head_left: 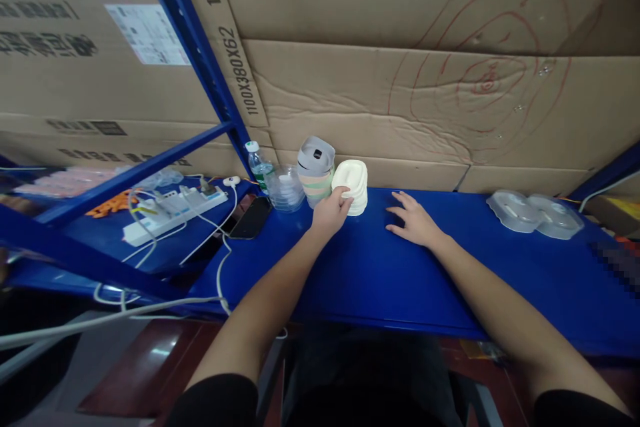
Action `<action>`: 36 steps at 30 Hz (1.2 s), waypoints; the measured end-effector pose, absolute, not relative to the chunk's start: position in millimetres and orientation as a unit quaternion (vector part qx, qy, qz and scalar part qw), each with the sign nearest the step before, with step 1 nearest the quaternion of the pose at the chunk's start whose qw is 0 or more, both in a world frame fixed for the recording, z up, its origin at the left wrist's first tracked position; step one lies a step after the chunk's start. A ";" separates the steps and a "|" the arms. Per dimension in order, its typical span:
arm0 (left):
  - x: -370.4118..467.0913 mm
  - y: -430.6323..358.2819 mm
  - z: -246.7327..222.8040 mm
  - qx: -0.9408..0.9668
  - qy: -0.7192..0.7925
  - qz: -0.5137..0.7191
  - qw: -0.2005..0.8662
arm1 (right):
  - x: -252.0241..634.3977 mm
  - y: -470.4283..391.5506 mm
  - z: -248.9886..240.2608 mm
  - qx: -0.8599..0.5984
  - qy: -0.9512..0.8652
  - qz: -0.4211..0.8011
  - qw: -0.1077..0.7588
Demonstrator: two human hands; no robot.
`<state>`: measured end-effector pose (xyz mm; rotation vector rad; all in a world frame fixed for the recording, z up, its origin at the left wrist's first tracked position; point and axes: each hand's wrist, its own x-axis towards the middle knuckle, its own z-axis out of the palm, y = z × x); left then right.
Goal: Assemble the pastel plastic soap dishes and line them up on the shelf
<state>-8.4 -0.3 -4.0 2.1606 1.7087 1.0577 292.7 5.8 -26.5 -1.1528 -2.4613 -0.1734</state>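
A stack of cream-coloured, rounded-square plastic lids (352,173) stands at the back middle of the blue shelf. My left hand (330,212) is closed on its near left edge, thumb and fingers pinching there; whether it grips one piece or several is hidden. Just left of it rises a taller stack of grey, green and peach rounded containers (316,155), its top piece tilted. To the right of the cream stack, my right hand (414,220) hovers at or just above the blue surface, fingers spread, holding nothing.
Clear plastic containers (285,190) and a water bottle (257,163) stand at the back left, near a black phone (251,218). A power strip (175,213) with loose white cables lies beyond the blue upright. Two clear lidded trays (535,213) sit far right. Cardboard (350,100) walls the back.
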 end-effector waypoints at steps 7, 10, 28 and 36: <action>-8.8 -5.6 0.3 0.766 0.524 0.371 0.038 | 306.3 5.4 -11.6 -0.436 -0.850 -0.003 0.295; -2.8 -14.8 4.5 0.806 0.471 0.358 -0.003 | 309.1 4.0 -0.3 -0.460 -0.776 0.112 0.417; -1.0 -22.8 12.1 0.913 0.380 0.072 0.130 | 319.3 -5.7 7.8 -0.542 -0.724 0.420 0.079; -29.4 -12.6 32.8 0.787 0.462 0.408 0.022 | 304.2 -12.1 15.0 -0.565 -0.788 0.243 -0.030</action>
